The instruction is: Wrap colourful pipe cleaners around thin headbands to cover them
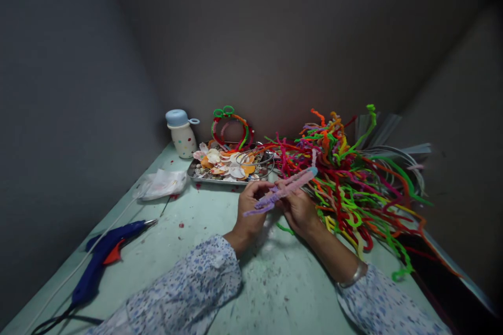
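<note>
Between my hands, above the middle of the table, is a fuzzy pipe-cleaner piece (293, 185), pink with lilac at its near left end and pale blue at its far tip. My left hand (251, 208) has its fingers closed around the lilac part. From the other side, my right hand (301, 210) pinches the same piece near its middle. A loose lilac end sticks out to the left, over my left fingers. My fingertips are partly hidden behind the piece.
A metal tray (220, 182) of shell-like pieces stands behind my hands, with colourful pipe-cleaner hoops (250, 133) at its back. A large tangle of pipe cleaners (346, 183) spreads right. Left are a blue glue gun (96, 267), a white plastic packet (163, 184) and a bottle (183, 138).
</note>
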`<action>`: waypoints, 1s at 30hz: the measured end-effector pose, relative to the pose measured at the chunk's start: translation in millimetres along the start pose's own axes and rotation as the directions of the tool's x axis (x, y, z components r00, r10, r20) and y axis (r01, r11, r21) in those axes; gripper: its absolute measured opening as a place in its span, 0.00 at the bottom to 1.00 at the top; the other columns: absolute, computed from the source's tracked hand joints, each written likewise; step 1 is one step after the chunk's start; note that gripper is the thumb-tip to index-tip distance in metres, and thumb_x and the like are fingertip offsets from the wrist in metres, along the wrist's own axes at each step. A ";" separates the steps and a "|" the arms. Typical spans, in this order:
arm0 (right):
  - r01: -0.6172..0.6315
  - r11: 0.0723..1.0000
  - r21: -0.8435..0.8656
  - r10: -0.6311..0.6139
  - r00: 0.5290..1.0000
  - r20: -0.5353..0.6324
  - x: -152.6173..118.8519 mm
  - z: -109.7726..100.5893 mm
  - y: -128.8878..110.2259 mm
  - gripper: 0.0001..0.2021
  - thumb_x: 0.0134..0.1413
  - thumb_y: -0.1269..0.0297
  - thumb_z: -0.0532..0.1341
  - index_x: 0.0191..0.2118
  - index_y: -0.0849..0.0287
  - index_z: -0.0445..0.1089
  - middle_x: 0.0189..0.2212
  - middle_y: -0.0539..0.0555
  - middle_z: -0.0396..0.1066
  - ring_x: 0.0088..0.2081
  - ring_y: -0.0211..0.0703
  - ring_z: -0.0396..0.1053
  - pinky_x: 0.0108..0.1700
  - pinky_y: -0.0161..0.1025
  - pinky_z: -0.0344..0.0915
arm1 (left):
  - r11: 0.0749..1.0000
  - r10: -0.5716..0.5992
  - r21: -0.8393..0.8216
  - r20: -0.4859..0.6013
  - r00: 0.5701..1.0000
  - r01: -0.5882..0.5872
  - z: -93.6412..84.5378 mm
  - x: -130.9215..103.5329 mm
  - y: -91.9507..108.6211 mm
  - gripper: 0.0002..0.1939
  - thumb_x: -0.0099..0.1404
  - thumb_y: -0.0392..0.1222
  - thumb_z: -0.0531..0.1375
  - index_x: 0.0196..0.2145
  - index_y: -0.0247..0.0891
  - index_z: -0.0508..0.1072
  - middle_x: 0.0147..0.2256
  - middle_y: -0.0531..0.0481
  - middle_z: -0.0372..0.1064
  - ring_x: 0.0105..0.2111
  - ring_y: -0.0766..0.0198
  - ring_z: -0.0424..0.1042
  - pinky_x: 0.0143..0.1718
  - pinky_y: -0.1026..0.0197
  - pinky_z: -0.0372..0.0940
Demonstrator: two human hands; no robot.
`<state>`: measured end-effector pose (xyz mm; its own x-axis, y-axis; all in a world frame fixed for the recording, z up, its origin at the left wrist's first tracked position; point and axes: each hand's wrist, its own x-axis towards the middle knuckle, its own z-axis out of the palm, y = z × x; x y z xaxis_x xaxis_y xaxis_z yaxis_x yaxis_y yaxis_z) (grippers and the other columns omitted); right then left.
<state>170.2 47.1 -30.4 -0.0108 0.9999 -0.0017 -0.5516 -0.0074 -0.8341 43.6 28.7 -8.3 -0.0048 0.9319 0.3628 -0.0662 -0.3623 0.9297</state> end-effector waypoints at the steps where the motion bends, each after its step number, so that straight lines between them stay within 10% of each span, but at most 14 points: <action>1: 0.005 1.000 0.011 -0.005 1.000 -0.008 0.3 0.3 -0.5 0.11 0.41 0.61 0.70 0.32 0.58 0.74 0.25 0.48 0.71 0.26 0.36 0.67 0.26 0.31 0.65 | 1.000 0.010 0.016 0.005 1.000 -0.010 -0.1 0.3 1.2 0.09 0.55 0.40 0.65 0.36 0.39 0.75 0.34 0.48 0.69 0.33 0.63 0.67 0.35 0.62 0.62; 7: -0.013 1.000 0.017 0.013 1.000 -0.021 -2.9 4.8 -5.8 0.11 0.39 0.61 0.70 0.30 0.59 0.73 0.25 0.48 0.70 0.26 0.36 0.66 0.27 0.32 0.65 | 0.993 0.047 0.107 -0.010 0.999 -0.045 0.7 1.4 9.8 0.03 0.55 0.41 0.65 0.28 0.40 0.77 0.31 0.50 0.66 0.33 0.64 0.63 0.35 0.62 0.58; 16: -0.003 0.999 -0.045 0.002 1.000 -0.005 -1.8 1.0 -3.3 0.11 0.39 0.59 0.71 0.30 0.58 0.74 0.25 0.49 0.69 0.24 0.35 0.64 0.24 0.31 0.64 | 0.956 -0.196 -0.222 0.015 0.981 0.194 1.7 2.3 3.5 0.11 0.59 0.49 0.61 0.31 0.38 0.69 0.27 0.54 0.64 0.26 0.69 0.61 0.29 0.66 0.58; 30: 0.005 0.994 -0.112 -0.014 0.997 -0.081 -2.8 4.7 -5.1 0.11 0.39 0.59 0.70 0.28 0.59 0.73 0.20 0.48 0.70 0.21 0.36 0.64 0.23 0.34 0.61 | 0.857 -0.360 -0.376 0.050 0.932 0.351 0.8 9.7 0.5 0.04 0.50 0.36 0.58 0.27 0.36 0.71 0.24 0.54 0.65 0.24 0.70 0.62 0.27 0.67 0.56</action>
<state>169.1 44.3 -23.5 0.0648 0.9973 -0.0348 -0.4550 -0.0015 -0.8905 44.3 37.5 -4.2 0.0689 0.9976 0.0069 -0.4338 0.0238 0.9007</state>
